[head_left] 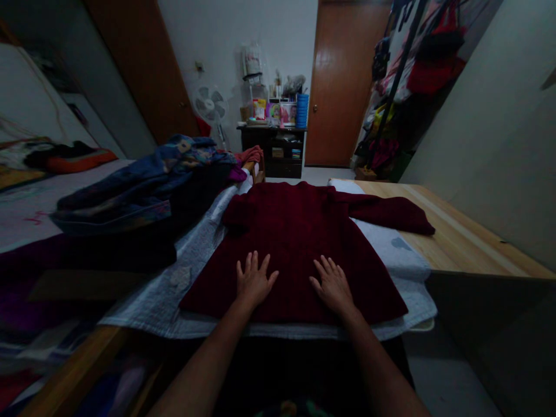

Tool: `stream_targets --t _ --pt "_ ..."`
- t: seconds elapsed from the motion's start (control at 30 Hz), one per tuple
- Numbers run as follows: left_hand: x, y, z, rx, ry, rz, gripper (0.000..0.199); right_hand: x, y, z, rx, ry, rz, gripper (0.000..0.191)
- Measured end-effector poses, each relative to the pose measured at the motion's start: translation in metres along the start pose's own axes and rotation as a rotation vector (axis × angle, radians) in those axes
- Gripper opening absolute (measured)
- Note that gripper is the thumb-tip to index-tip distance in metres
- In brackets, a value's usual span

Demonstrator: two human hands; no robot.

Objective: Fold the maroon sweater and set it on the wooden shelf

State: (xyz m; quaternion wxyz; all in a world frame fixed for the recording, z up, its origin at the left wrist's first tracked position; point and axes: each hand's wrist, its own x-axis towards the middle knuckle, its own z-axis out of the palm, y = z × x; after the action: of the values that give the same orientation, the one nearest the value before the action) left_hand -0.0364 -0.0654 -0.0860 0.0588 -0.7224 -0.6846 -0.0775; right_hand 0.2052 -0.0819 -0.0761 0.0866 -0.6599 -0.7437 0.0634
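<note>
A dark red long-sleeved garment (295,243) lies spread out in front of me, its hem toward my body. My left hand (253,281) rests flat on its lower left part, fingers spread. On the lower right part lies my right hand (332,284), palm down with the fingers stretched out. One sleeve (391,213) reaches out to the right over the wooden surface; the left sleeve looks folded in or short from here. Beneath the garment is a pale blue-white cloth (204,243) whose front edge hangs near me.
To the left, a pile of clothes (143,179) sits beside the cloth. A light wooden tabletop (460,237) runs along the right. Farther back stand a white fan (211,104), a dark shelf (283,168) with goods, and a brown door (339,87). Clothes and bags (434,69) hang at right.
</note>
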Motion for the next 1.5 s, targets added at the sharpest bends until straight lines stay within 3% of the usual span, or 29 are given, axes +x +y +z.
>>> stream_targets --t 0.2,0.33,0.47,0.67,0.87,1.1,1.4,1.5 --pt "0.002 -0.046 -0.011 0.112 -0.007 -0.097 0.060 0.000 0.000 -0.002 0.001 -0.013 -0.001 0.058" --pt "0.018 -0.078 -0.022 0.160 -0.064 -0.140 0.055 0.001 -0.001 -0.001 -0.007 -0.003 -0.001 0.058" --pt "0.036 -0.095 -0.036 0.181 -0.121 -0.176 0.046 0.001 0.000 0.002 -0.013 0.007 -0.003 0.058" --pt "0.059 -0.098 -0.055 0.144 -0.235 -0.226 0.050 0.001 0.001 0.004 -0.015 0.015 -0.014 0.057" --pt "0.070 -0.096 -0.068 0.098 -0.312 -0.242 0.040 0.000 0.000 0.001 -0.009 0.015 -0.014 0.058" --pt "0.056 -0.087 -0.064 0.114 -0.270 -0.207 0.045 0.000 0.000 0.001 0.006 0.010 -0.009 0.057" --pt "0.047 -0.099 -0.070 0.085 -0.387 -0.286 0.053 0.001 0.000 0.001 0.002 0.007 -0.005 0.058" --pt "0.045 -0.095 -0.073 0.088 -0.357 -0.252 0.053 0.000 0.000 0.001 0.003 0.009 -0.005 0.057"
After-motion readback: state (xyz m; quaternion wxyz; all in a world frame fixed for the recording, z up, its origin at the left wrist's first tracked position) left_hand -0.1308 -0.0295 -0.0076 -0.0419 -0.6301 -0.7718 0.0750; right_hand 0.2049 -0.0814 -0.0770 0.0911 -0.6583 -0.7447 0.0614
